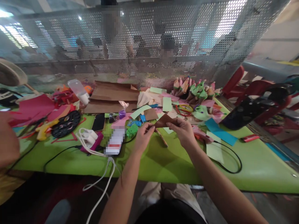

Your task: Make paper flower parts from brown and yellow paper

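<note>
A small piece of brown paper [165, 120] is held up above the green table [149, 168] between my two hands. My left hand [145, 133] pinches its left corner between thumb and fingers. On the other side, my right hand [183, 131] grips the right edge, thumb toward me. Below the paper, a thin stick-like strip [163, 139] slants toward the table; whether it touches the paper I cannot tell. A pink glue gun [202, 135] with a black cord lies just right of my right hand. Green crinkled wrap [132, 130] is beside my left hand.
Paper flowers in brown cones [198, 90] stand at the back right, near a black bottle [247, 109]. A lit phone [115, 141], white chargers [88, 137] and cables lie left. Brown sheets [114, 95] lie against the perforated metal screen [140, 40]. Another person's arm [9, 140] is far left.
</note>
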A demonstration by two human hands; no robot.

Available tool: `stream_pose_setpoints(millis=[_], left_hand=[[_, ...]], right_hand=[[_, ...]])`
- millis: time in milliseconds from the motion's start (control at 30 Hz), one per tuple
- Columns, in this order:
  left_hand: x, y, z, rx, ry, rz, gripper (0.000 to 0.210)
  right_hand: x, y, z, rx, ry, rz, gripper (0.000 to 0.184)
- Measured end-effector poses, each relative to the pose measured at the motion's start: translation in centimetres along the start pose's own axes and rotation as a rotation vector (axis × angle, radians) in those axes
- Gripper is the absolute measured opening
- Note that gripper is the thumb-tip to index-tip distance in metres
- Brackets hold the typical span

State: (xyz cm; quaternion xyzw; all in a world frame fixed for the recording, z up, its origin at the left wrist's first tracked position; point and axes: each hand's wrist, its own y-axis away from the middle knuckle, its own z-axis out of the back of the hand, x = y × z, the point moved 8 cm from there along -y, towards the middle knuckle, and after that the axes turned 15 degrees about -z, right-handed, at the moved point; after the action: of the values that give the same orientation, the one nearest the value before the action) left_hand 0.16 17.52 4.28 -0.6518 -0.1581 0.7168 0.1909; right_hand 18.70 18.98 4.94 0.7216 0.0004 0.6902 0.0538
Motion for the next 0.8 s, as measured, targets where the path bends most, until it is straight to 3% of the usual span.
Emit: stream_pose_setpoints(millis=[167, 267, 367, 500, 600, 667, 800], left_hand=[[-0.2, 0.1, -0.9, 0.098, -0.084, -0.019, 0.026], [-0.1, -0.2, -0.5, 0.061, -0.121, -0.028, 0.022], [0.4, -0.5, 0.3, -0.009, -0.100, -0.015, 0.020], [1.0, -0.6, 1.2, -0.084, -0.041, 0.020, 0.025], [1.5, -0.5, 1.6, -0.140, -0.010, 0.040, 0.028], [1.7, -0.4, 1.7, -0.172, 0.001, 0.050, 0.028], [2.1, -0.2, 1.4, -0.176, 0.024, 0.056, 0.028]], right_hand=[[0.1, 0.6, -1.5, 0.081, 0.108, 0.000, 0.032], [0.1, 0.5, -1.4, 0.048, 0.149, 0.020, 0.031], [1.5, -0.5, 1.2, -0.123, 0.172, 0.101, 0.028], [5.9, -3.4, 6.7, -0.393, 0.199, 0.279, 0.023], [8.5, -7.2, 8.4, -0.463, 0.576, 0.293, 0.021], [8.0, -10.1, 8.4, -0.448, 0.984, 0.135, 0.024], [5.3, -12.7, 7.8, -0.395, 1.176, 0.001, 0.020]])
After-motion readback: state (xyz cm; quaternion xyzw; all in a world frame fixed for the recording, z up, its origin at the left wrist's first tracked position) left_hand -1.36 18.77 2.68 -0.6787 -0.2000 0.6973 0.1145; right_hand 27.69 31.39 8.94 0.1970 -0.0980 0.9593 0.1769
